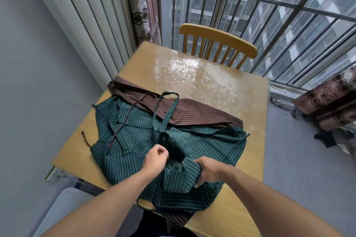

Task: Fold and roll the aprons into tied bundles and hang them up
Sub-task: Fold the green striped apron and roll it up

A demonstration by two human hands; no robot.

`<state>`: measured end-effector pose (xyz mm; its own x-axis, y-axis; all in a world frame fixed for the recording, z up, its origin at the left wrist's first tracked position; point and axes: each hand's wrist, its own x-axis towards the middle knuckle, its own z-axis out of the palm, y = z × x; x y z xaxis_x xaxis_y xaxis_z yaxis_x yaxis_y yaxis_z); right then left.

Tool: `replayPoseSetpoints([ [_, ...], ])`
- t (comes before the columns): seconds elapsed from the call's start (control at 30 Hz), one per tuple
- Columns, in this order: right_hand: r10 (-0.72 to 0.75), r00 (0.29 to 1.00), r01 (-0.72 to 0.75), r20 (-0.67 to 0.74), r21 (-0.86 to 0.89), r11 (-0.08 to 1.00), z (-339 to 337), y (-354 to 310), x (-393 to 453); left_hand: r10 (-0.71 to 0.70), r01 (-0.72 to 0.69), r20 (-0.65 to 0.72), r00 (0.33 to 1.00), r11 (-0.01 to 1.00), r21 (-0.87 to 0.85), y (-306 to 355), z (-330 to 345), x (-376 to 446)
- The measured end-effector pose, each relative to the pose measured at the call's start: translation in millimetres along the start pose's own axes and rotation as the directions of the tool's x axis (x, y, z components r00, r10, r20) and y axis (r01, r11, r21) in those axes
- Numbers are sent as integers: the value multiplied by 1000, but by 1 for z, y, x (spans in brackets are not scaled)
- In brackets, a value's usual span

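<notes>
A green striped apron (202, 140) lies crumpled on the near half of the wooden table (221, 86), its neck loop (167, 102) spread toward the middle. Beneath it lies a brown striped apron (192, 109), showing at the far side and hanging over the near edge. My left hand (156, 158) is curled over the green cloth near its middle; whether it pinches fabric is unclear. My right hand (209, 169) grips a bunched fold of the green apron close to the near edge.
A wooden chair (217, 42) stands at the table's far side before a barred window (269, 15). A radiator (82, 15) lines the left wall. Patterned curtains (331, 98) and dark items lie on the floor at right. A white object (63, 204) sits at lower left.
</notes>
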<state>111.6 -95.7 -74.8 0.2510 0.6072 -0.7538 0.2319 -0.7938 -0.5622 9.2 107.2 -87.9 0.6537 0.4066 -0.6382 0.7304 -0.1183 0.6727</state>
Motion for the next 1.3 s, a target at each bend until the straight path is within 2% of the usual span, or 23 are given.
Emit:
replayPoseSetpoints([
  [0.03, 4, 1000, -4, 3, 4, 1000, 2, -2, -3, 10, -8, -116, 993, 1000, 23, 2, -3, 5],
  [0.07, 12, 1000, -12, 7, 1, 1000, 4, -4, -5, 4, 2, -124, 992, 999, 45, 1, -3, 15],
  [0.2, 26, 997, -28, 73, 25, 999, 8, -4, -16, -118, 109, 131, 984, 991, 77, 8, 5, 43],
  [0.3, 24, 996, -32, 87, 93, 995, 3, -5, -31, -175, 140, 226, 958, 977, 161, 12, 17, 48],
  [0.37, 22, 999, -27, 33, 163, 986, -6, -8, -41, -159, 134, 250, 955, 984, 114, 18, 15, 50],
  [0.43, 58, 995, -33, -85, 265, 964, -20, -10, -52, -154, 158, 259, 954, 987, 7, 23, 11, 57],
  [0.53, 190, 959, -116, -208, 320, 940, -49, -2, -61, -110, 134, 158, 981, 980, -150, 43, -6, 61],
  [0.63, 284, 945, -262, -159, 148, 954, -70, 10, -69, -81, 76, -21, 996, 977, -201, 63, -33, 62],
  [0.7, 389, 918, -388, -70, 23, 921, -72, 19, -77, -131, 103, -85, 988, 956, -274, 66, -46, 65],
  [0.8, 508, 860, -501, 49, -116, 858, -56, 34, -78, -228, 188, -91, 969, 927, -324, 52, -50, 72],
  [0.87, 574, 799, -483, 180, -376, 791, -38, 45, -71, -267, 235, -77, 961, 930, -282, 41, -44, 72],
  [0.93, 651, 723, -459, 231, -543, 703, -15, 57, -68, -279, 249, -66, 958, 924, -291, 31, -37, 72],
  [1.03, 644, 765, -571, -7, -468, 674, 6, 67, -71, -292, 261, -33, 956, 895, -363, 21, -37, 73],
  [1.1, 564, 818, -557, -114, -403, 726, 10, 73, -65, -280, 283, 69, 957, 869, -406, 17, -39, 74],
  [1.17, 455, 860, -503, -230, -239, 830, 13, 70, -53, -252, 300, 173, 952, 875, -380, 14, -39, 70],
  [1.23, 339, 883, -383, -324, -83, 920, 15, 56, -48, -248, 312, 236, 939, 906, -287, 9, -30, 64],
  [1.3, 257, 903, -278, -345, -12, 960, 22, 41, -45, -259, 313, 225, 939, 915, -253, 5, -16, 59],
])
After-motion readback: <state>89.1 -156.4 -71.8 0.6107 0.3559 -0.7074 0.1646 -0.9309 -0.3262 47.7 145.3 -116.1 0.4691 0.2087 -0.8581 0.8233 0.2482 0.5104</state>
